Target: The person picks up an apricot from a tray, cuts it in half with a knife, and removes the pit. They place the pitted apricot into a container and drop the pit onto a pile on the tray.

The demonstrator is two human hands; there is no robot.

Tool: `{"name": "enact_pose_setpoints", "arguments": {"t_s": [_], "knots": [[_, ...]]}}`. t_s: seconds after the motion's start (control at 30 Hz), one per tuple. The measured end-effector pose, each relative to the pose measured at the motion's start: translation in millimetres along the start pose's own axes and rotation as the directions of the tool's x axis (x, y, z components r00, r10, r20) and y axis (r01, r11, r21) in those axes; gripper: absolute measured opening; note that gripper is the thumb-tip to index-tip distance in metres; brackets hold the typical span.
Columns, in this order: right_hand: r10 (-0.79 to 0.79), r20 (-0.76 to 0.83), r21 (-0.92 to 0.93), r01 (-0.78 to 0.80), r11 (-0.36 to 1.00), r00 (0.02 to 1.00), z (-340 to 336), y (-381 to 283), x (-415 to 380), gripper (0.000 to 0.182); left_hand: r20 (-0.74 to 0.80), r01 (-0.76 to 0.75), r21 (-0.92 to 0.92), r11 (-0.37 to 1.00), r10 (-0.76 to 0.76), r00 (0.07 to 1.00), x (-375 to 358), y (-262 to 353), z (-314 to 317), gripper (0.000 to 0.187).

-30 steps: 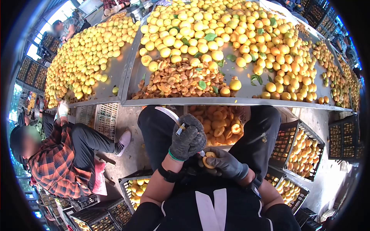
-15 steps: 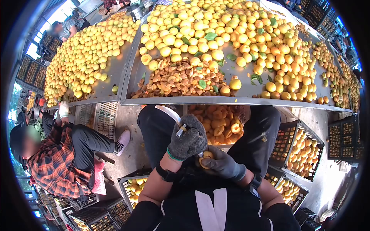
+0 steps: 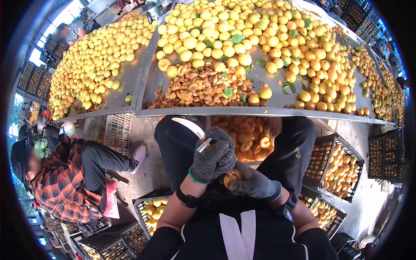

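Observation:
My left hand (image 3: 212,157), in a dark grey knit glove, is closed around a knife whose curved, pale blade (image 3: 189,125) points up and left. A metal piece of the knife shows beside the thumb. Close on the right, my right hand (image 3: 255,183), in a grey coated glove, pinches an apricot (image 3: 232,177) whose cut flesh shows. The left fingers are right at the fruit and hide part of it. Beyond the hands, between my knees, a container of halved apricots (image 3: 246,138) sits under the table edge.
A metal table (image 3: 208,112) ahead bears whole apricots (image 3: 212,32) and a heap of pits and scraps (image 3: 203,89). Black crates of apricots (image 3: 340,173) stand at right; another crate (image 3: 154,212) is at lower left. A person in a plaid shirt (image 3: 63,186) sits at left.
My left hand has shifted slightly right, away from my left leg. The right hand has turned a little, and the apricot now shows more of its cut inside.

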State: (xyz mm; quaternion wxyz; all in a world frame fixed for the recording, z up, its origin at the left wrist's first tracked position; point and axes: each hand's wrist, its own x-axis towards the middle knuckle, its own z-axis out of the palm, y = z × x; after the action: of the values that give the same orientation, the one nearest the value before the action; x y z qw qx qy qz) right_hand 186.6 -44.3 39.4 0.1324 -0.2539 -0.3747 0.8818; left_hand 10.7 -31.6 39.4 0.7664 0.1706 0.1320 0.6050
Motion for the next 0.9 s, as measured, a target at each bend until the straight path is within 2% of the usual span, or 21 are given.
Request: {"name": "enact_pose_setpoints", "arguments": {"t_s": [0.03, 0.07, 0.1, 0.13, 0.2, 0.23, 0.3, 0.33, 0.4, 0.43, 0.53, 0.6, 0.67, 0.73, 0.8, 0.83, 0.9], "knots": [[0.0, -0.001, 0.0, 0.0, 1.0, 1.0, 3, -4, -1, 0.059, -0.043, 0.043, 0.019, 0.999, -0.043, 0.998, -1, 2, 4, 0.011], [-0.03, -0.005, -0.105, 0.03, 0.994, 1.0, 7, -9, -2, 0.056, -0.043, 0.043, 0.019, 0.999, -0.042, 0.998, -1, 3, 8, 0.011], [-0.06, -0.004, -0.21, 0.058, 0.976, 0.998, 9, -11, -3, 0.054, -0.068, 0.054, 0.085, 0.995, -0.049, 0.997, -1, 3, 11, 0.011], [-0.059, -0.001, -0.211, 0.058, 0.976, 0.998, 7, -9, -1, 0.054, -0.093, 0.066, 0.151, 0.986, -0.053, 0.994, -1, 4, 15, 0.011], [-0.184, -0.043, -0.46, 0.144, 0.876, 0.982, 3, 2, 1, 0.053, -0.12, 0.046, 0.17, 0.984, -0.026, 0.992, 2, 3, 19, 0.009], [-0.185, -0.043, -0.461, 0.145, 0.876, 0.982, 3, 6, 1, 0.053, -0.128, 0.043, 0.136, 0.99, -0.026, 0.991, 4, 3, 17, 0.008], [-0.224, -0.163, -0.478, 0.122, 0.87, 0.961, 4, 14, 0, 0.053, -0.133, 0.041, 0.101, 0.994, -0.028, 0.991, 7, -1, 14, 0.007], [-0.226, -0.163, -0.479, 0.123, 0.869, 0.96, 2, 20, 2, 0.053, -0.182, 0.0, 0.097, 0.995, 0.018, 0.983, 9, -5, 13, 0.008], [-0.481, -0.194, -0.635, 0.264, 0.726, 0.855, -1, 30, 5, 0.056, -0.23, -0.04, 0.095, 0.995, 0.061, 0.971, 9, -9, 13, 0.008], [-0.483, -0.194, -0.637, 0.265, 0.724, 0.854, -2, 29, 6, 0.056, -0.258, -0.057, 0.115, 0.992, 0.085, 0.962, 8, -9, 13, 0.008], [-0.521, -0.162, -0.629, 0.319, 0.709, 0.838, -4, 26, 6, 0.051, -0.279, -0.104, 0.118, 0.988, 0.133, 0.951, 10, -7, 15, 0.008], [-0.387, -0.177, -0.275, 0.332, 0.902, 0.905, -6, 24, 7, 0.043, -0.262, -0.142, 0.105, 0.984, 0.165, 0.951, 13, -3, 12, 0.009], [-0.387, -0.184, -0.265, 0.334, 0.905, 0.904, -8, 23, 9, 0.039, -0.081, -0.197, -0.021, 0.98, 0.195, 0.978, 17, 5, -1, 0.012], [-0.396, -0.198, -0.264, 0.34, 0.903, 0.897, -13, 18, 10, 0.035, -0.018, -0.215, -0.061, 0.975, 0.214, 0.977, 18, 21, -4, 0.017], [-0.322, -0.265, -0.023, 0.329, 0.944, 0.909, -18, 10, 11, 0.032, 0.047, -0.261, -0.027, 0.965, 0.262, 0.964, 17, 39, -5, 0.03], [-0.396, -0.33, -0.138, 0.371, 0.918, 0.857, -19, 0, 16, 0.035, 0.063, -0.256, -0.033, 0.966, 0.258, 0.964, 16, 45, -10, 0.03], [-0.34, -0.351, -0.012, 0.359, 0.933, 0.872, -22, -31, 25, 0.034, -0.013, -0.275, -0.129, 0.953, 0.276, 0.961, 12, 49, -24, 0.015]]}}
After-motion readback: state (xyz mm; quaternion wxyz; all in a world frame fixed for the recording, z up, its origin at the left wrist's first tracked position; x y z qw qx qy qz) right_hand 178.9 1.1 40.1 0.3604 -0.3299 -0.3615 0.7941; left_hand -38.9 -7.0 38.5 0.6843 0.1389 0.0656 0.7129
